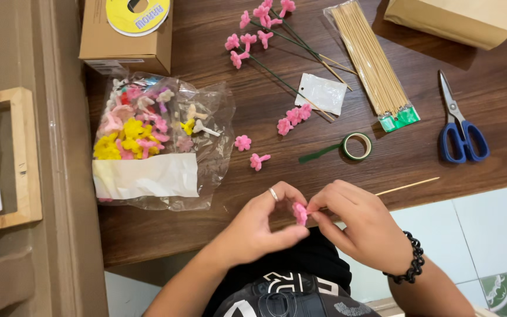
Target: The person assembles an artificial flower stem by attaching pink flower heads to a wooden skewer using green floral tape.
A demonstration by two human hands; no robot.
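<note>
1. While both hands meet at the near edge of the bench (pixel 441 147), the left hand (pixel 259 226) and the right hand (pixel 362 226) pinch one small pink flower (pixel 300 213) between their fingertips.
2. That flower sits right between the two hands, held just above the bench edge; the left hand's thumb and forefinger close on it from one side, the right hand's fingers from the other (a ring shows on a left finger, a black bead bracelet on the right wrist).
3. A thin wooden stick (pixel 409 186) runs out from behind the right hand, away to its right; whether that hand grips it cannot be told.
4. Just beyond the hands lie two loose pink flowers (pixel 250 151), and a little farther a roll of green tape (pixel 356 146) with its end pulled out.
5. Beyond the left hand lies a clear plastic bag (pixel 159 138) of yellow, pink and white flowers.
6. Well beyond the right hand lie a packet of wooden skewers (pixel 371 58) and blue-handled scissors (pixel 459 126).
7. Farthest out lie finished stems of pink blossoms (pixel 265 26), a small empty plastic pouch (pixel 321 93), and two cardboard boxes (pixel 127 35).
</note>
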